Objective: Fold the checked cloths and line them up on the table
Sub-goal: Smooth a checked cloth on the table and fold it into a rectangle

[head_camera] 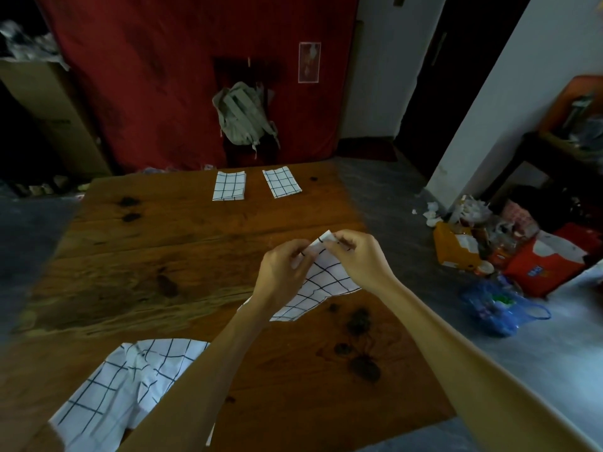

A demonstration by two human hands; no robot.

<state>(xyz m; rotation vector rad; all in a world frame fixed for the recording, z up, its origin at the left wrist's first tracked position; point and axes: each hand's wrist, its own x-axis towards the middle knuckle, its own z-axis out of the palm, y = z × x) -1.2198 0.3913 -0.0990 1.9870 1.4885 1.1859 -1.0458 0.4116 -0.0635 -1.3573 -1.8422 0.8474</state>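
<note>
Pinched at its top corner by left hand (283, 269) and right hand (355, 256): checked cloth (321, 288), mid-table (169, 243). Folded cloths (229, 186) at 12 o'clock; crumpled cloth (127, 386) at 7.

Bare arms, bare hands
Left hand (283, 276) and right hand (358, 256) wore nothing; both forearms were uncovered, no sleeves in view.

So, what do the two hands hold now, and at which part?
Both the left hand and the right hand pinch one checked cloth at its upper corner; the rest hangs down to the table.
</note>
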